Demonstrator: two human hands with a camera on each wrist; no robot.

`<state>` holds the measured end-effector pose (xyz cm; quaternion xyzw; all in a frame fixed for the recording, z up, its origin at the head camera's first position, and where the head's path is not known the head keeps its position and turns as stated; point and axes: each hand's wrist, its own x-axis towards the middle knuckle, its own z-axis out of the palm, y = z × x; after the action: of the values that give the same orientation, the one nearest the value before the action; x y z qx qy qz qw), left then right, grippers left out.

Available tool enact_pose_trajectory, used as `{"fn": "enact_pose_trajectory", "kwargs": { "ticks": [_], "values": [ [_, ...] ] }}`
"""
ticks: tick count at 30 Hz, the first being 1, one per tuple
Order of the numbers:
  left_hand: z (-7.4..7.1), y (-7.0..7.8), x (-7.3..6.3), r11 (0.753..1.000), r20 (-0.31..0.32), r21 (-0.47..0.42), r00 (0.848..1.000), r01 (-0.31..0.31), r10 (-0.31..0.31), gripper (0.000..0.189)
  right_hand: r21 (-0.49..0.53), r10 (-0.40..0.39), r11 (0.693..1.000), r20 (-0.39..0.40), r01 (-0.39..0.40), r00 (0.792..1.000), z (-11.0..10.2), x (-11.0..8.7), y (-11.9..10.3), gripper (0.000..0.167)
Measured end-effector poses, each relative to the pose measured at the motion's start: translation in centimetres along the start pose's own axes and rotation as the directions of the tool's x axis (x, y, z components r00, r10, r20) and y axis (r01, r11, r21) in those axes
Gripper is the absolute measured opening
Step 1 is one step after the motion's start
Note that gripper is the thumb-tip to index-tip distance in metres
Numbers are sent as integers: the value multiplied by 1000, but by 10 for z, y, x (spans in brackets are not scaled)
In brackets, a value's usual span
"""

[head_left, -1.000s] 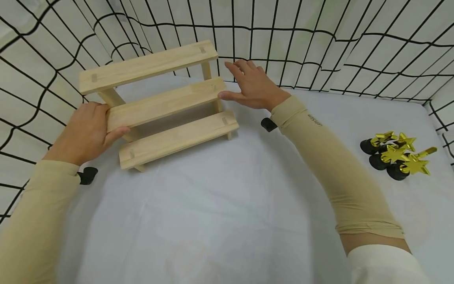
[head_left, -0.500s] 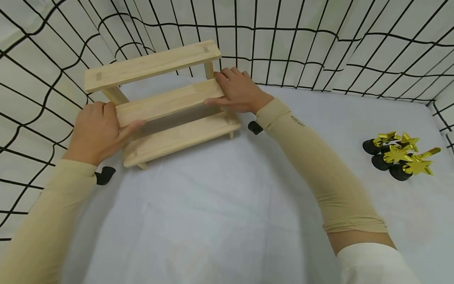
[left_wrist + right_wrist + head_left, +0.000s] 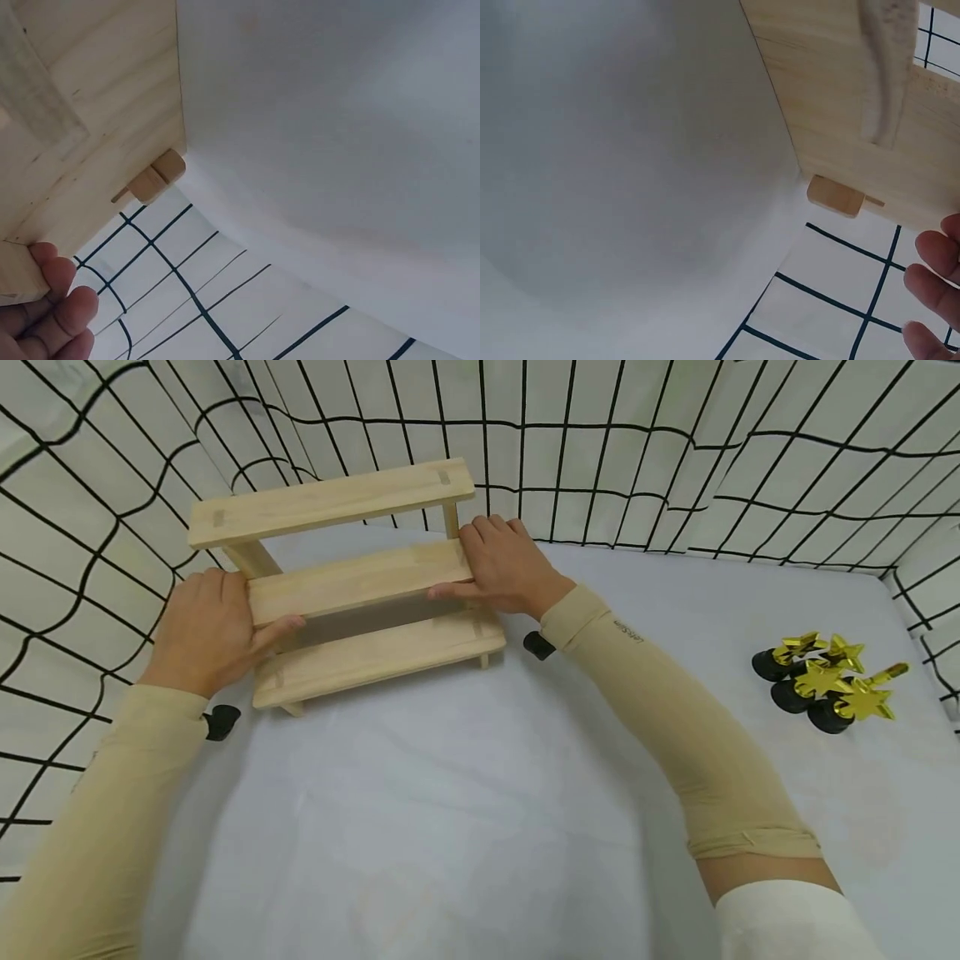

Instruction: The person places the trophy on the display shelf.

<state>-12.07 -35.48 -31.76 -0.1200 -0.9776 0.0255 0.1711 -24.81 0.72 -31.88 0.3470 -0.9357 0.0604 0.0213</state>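
A three-tier wooden step shelf (image 3: 360,581) of pale wood stands at the back left of the white-covered table. My left hand (image 3: 210,631) grips the left end of its middle board, thumb along the front edge. At the other end of that board, my right hand (image 3: 510,564) holds on with the fingers behind and the thumb at the front. The left wrist view shows curled fingertips (image 3: 64,300) at the wood. In the right wrist view, fingertips (image 3: 934,289) are beside the shelf's side panel (image 3: 832,112).
A black wire grid fence (image 3: 570,460) surrounds the white tabletop (image 3: 450,810) at the back and sides. Several gold star pieces with black round bases (image 3: 828,681) are grouped at the right.
My right hand has moved left onto the middle board's end and taken hold. My left thumb has slid along its front edge. The shelf has turned slightly, nearer to parallel with the back fence.
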Motion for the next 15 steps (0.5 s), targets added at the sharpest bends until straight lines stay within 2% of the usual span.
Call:
{"fn": "enact_pose_trajectory", "kwargs": {
  "ticks": [3,7,11,15],
  "values": [
    [2,1,5,1000,19,-6,1000,-18,18,94,-13,25,1000,-19,-25,1000,1,-8,1,95],
    [6,4,13,998,5,-25,999,-50,51,93,-23,44,999,-54,-45,998,2,-19,5,97],
    [12,12,22,996,-70,-21,994,-91,89,105,-18,49,999,-121,-51,991,4,-29,13,95],
    [18,24,35,987,-155,19,975,-157,158,113,-23,57,998,-202,-63,978,7,-44,24,91]
  ]
}}
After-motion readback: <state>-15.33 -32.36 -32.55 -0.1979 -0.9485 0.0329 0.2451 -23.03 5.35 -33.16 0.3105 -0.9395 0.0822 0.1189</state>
